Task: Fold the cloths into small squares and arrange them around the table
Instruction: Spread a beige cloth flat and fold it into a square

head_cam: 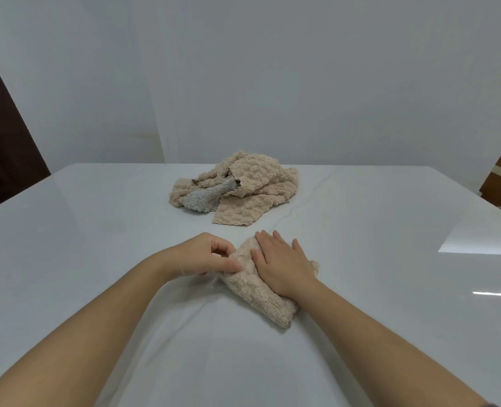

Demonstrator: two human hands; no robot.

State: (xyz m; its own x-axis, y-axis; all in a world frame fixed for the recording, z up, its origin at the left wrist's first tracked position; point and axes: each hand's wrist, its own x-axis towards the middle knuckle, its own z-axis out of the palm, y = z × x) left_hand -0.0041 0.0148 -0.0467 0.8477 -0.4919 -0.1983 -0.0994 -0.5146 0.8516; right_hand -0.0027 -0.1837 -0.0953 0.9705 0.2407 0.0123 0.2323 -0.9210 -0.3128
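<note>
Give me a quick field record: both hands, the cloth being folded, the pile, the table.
left hand: pinches the left edge of the cloth
right hand: flat on the cloth, pressing
cloth: beige, folded into a long strip, not yet square
pile: unfolded beige cloths, far centre
grey cloth: tucked in the pile's front
table: white, glossy

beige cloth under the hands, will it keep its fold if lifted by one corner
Probably not: the beige cloth looks soft and floppy, bunching where the left hand pinches it. On the glossy table it may slide when pushed.
</note>
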